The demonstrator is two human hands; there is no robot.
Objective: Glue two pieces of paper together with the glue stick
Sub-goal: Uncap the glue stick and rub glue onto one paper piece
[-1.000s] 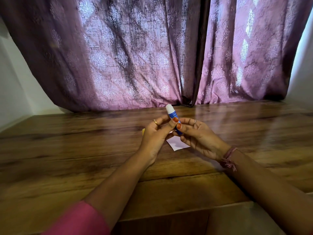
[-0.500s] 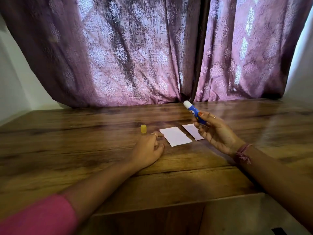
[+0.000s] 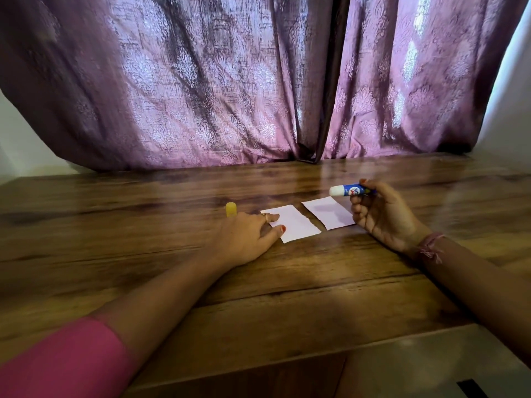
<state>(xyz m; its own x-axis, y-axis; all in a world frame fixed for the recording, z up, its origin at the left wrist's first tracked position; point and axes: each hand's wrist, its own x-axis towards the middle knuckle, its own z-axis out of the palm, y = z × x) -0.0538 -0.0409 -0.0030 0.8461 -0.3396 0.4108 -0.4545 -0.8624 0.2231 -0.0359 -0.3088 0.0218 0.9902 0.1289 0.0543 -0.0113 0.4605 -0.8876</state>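
Glue stick: blue plastic tube, white waxy tip bare, lying near level above right paper, tip pointing left. Your right hand grips tube, fingers curled round it. Right paper: small pale rectangle, flat, edges slightly ragged. Left paper just left of right paper, narrow gap between. Your left hand rests on left paper's edge, fingers loosely extended. Yellow cap, small cylinder, upright beyond left hand. Table: glossy wood grain. Purple patterned curtain behind.
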